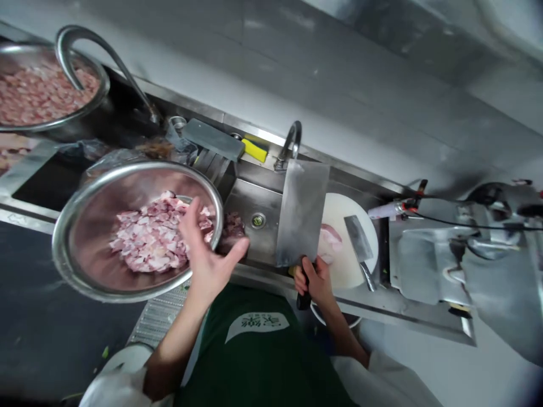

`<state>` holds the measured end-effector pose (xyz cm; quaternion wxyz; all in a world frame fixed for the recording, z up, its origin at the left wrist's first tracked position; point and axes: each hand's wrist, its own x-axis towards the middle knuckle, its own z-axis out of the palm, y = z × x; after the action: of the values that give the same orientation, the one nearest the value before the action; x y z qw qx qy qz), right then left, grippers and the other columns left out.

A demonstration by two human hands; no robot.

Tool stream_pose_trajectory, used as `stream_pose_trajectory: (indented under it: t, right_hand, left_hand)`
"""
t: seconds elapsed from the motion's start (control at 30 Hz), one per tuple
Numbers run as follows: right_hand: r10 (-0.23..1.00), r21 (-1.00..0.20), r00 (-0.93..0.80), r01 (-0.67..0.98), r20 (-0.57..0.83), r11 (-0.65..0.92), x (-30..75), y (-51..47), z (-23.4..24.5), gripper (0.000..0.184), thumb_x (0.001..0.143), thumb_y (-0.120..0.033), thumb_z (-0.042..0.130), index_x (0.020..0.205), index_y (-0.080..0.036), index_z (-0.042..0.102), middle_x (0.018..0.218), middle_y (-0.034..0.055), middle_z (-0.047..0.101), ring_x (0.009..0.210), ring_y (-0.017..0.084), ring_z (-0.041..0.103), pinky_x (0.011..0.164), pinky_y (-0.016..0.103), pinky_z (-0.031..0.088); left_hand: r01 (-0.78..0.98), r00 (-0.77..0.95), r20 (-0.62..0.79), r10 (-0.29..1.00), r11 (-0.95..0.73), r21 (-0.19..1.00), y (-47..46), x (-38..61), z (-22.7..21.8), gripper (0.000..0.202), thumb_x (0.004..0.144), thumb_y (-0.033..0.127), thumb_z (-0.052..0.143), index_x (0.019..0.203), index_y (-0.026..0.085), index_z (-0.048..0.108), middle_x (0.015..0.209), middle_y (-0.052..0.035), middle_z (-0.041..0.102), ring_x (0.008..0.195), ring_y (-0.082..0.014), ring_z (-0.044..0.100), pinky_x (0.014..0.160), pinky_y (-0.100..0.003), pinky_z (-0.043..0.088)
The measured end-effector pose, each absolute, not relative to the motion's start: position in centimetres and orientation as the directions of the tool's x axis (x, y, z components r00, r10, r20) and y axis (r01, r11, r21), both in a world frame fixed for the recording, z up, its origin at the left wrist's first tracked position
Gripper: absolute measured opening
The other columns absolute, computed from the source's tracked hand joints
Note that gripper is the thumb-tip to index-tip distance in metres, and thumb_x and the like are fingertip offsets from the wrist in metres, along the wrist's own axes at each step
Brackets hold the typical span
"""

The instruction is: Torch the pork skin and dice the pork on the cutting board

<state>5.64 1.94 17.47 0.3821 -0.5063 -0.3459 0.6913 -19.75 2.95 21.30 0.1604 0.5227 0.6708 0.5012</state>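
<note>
A steel counter (394, 308) is seen running across the view, and its right end is taken up by a grey metal machine (500, 271). A wide steel bowl (91, 226) is seen left of the sink, projecting past the counter's front edge; what it is supported by cannot be told. A heap of chopped pale-pink meat (148, 237) is contained in it. Toward the counter's back left corner, a second bowl (104, 85) is filled with pink pieces (38, 93), and a curved pipe (102, 42) is arched over its rim. The sink (241, 195) is set into the middle of the counter; darker meat (233, 225) is glimpsed at its left side, partly hidden by the wide bowl. A round white board (345, 265) is placed just right of the sink. A broad cleaver (303, 215) is gripped by its black handle in the closed right hand (316, 282), its blade pointed toward the counter's back edge, in front of the sink's right side and the board's left rim. The left hand (210, 265) is held open, fingers and thumb spread, at the wide bowl's right rim; whether the rim is touched cannot be told. A smaller knife (360, 237) is laid across the board's right part, its handle extended over the front rim. A piece of pink meat (331, 236) is left on the board beside the cleaver blade. A yellow block (254, 150) is placed by the counter's back edge.
</note>
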Motion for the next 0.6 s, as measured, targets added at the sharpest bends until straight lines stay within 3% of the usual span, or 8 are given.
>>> stream_pose_trajectory:
  t: [0.07, 0.17, 0.4, 0.5, 0.6]
  right_hand:
    - [0.894, -0.866, -0.219, -0.241, -0.391, -0.438, 7.7, 0.9, 18.4, 0.051, 0.088, -0.069, 0.07, 0.083, -0.028, 0.039, 0.05, -0.0147, 0.041, 0.034, 0.006, 0.033, 0.032, 0.017, 0.033]
    - [0.915, -0.871, -0.223, -0.295, -0.336, -0.392, 11.0, -1.1, 18.8, 0.05, 0.091, -0.066, 0.068, 0.082, -0.027, 0.039, 0.049, -0.0142, 0.041, 0.033, 0.005, 0.033, 0.032, 0.017, 0.034]
    - [0.941, -0.904, -0.16, -0.27, -0.298, -0.332, 19.3, -5.8, 17.5, 0.045, 0.095, -0.062, 0.064, 0.082, -0.026, 0.04, 0.051, -0.0134, 0.042, 0.035, 0.006, 0.036, 0.035, 0.018, 0.036]
    - [0.95, -0.938, -0.066, -0.152, -0.306, -0.313, 23.8, -7.4, 16.8, 0.046, 0.096, -0.064, 0.061, 0.079, -0.026, 0.039, 0.049, -0.0119, 0.043, 0.035, 0.007, 0.037, 0.036, 0.021, 0.035]
    - [0.948, -0.936, 0.164, 0.181, -0.272, -0.3, 29.0, -9.1, 15.9, 0.041, 0.099, -0.06, 0.055, 0.078, -0.026, 0.046, 0.05, -0.0074, 0.047, 0.04, 0.013, 0.046, 0.044, 0.026, 0.039]
  left_hand:
    - [0.53, -0.228, 0.305, 0.925, -0.144, 0.836, 4.7, -15.2, 23.3, 0.117, 0.074, 0.062, 0.083, 0.167, 0.036, 0.017, 0.16, -0.0133, 0.034, 0.15, -0.0383, 0.037, 0.121, -0.06, 0.039]
    - [0.533, -0.079, 0.293, 0.953, -0.208, 0.82, 4.4, -9.1, 24.1, 0.12, 0.074, 0.065, 0.084, 0.167, 0.038, 0.014, 0.161, -0.0136, 0.03, 0.149, -0.0397, 0.035, 0.121, -0.062, 0.036]
    - [0.551, -0.053, 0.326, 0.944, -0.245, 0.798, 3.0, -1.8, 22.9, 0.11, 0.077, 0.062, 0.083, 0.165, 0.037, 0.021, 0.159, -0.0137, 0.031, 0.144, -0.037, 0.039, 0.116, -0.057, 0.042]
    - [0.601, -0.143, 0.374, 0.916, -0.22, 0.769, 4.3, -1.5, 22.0, 0.102, 0.081, 0.058, 0.08, 0.163, 0.033, 0.026, 0.158, -0.0143, 0.033, 0.141, -0.0346, 0.042, 0.112, -0.052, 0.046]
    - [0.672, -0.27, 0.407, 0.873, -0.132, 0.729, 5.8, -2.3, 18.8, 0.089, 0.085, 0.053, 0.076, 0.158, 0.024, 0.035, 0.156, -0.0167, 0.037, 0.137, -0.0325, 0.045, 0.106, -0.046, 0.05]
